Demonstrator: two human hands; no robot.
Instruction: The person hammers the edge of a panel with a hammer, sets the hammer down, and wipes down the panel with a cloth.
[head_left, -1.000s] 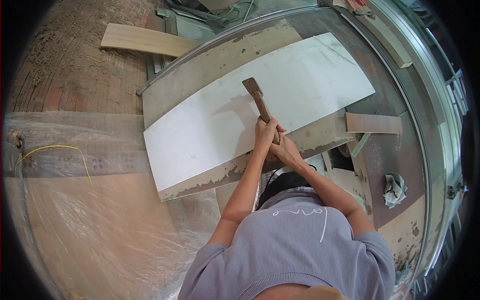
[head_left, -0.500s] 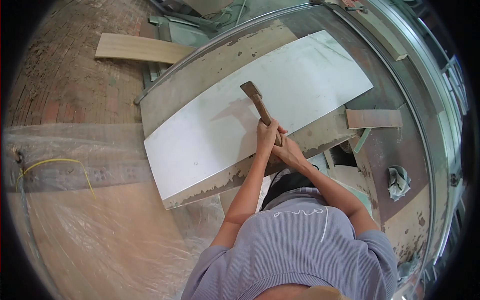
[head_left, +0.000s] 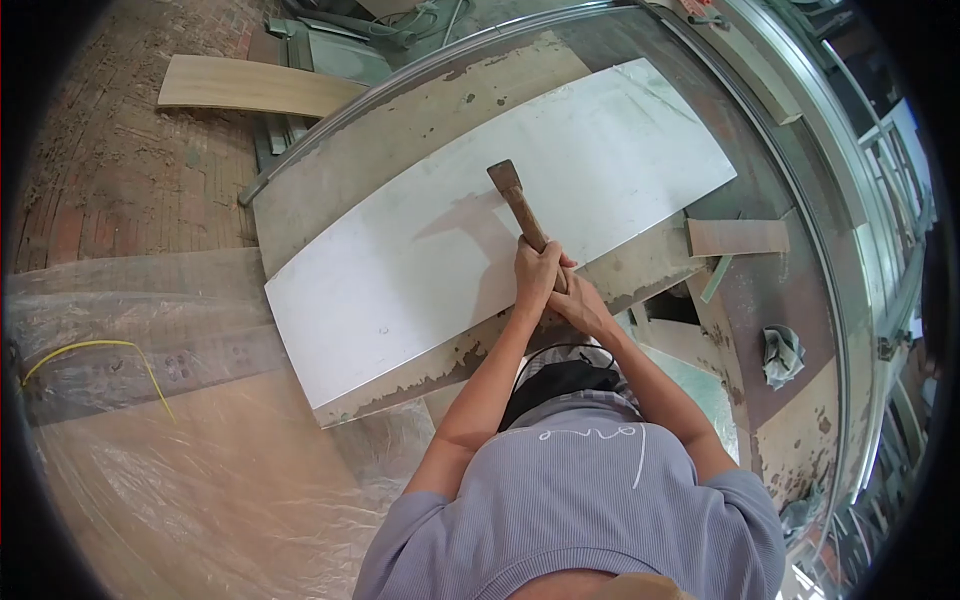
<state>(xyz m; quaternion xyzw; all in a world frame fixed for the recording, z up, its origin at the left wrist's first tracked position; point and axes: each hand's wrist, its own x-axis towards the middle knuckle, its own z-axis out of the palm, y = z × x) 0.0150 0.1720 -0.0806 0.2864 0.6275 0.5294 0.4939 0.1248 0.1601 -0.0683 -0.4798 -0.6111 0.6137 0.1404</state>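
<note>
A hatchet (head_left: 522, 210) with a wooden handle is raised over a long white board (head_left: 400, 260), its head toward the far side. My left hand (head_left: 538, 270) is closed around the handle, higher up. Just below it, my right hand (head_left: 580, 303) wraps the lower end, partly hiding the handle. The hatchet's shadow falls on the board, left of the tool. Beneath the white board lies a larger, stained panel (head_left: 375, 390), which shows along both long sides.
Clear plastic sheeting (head_left: 190, 450) covers the floor at left, with a yellow cord (head_left: 90, 343) there. A wooden plank (head_left: 250, 87) lies at upper left. On the right are a short wood piece (head_left: 738, 237), a crumpled cloth or paper (head_left: 783, 356) and a metal rail (head_left: 815, 210).
The view has shifted slightly, so the surroundings sit a little further left. Both hands keep their grip, and the hatchet stays raised at nearly the same place with its head turned slightly.
</note>
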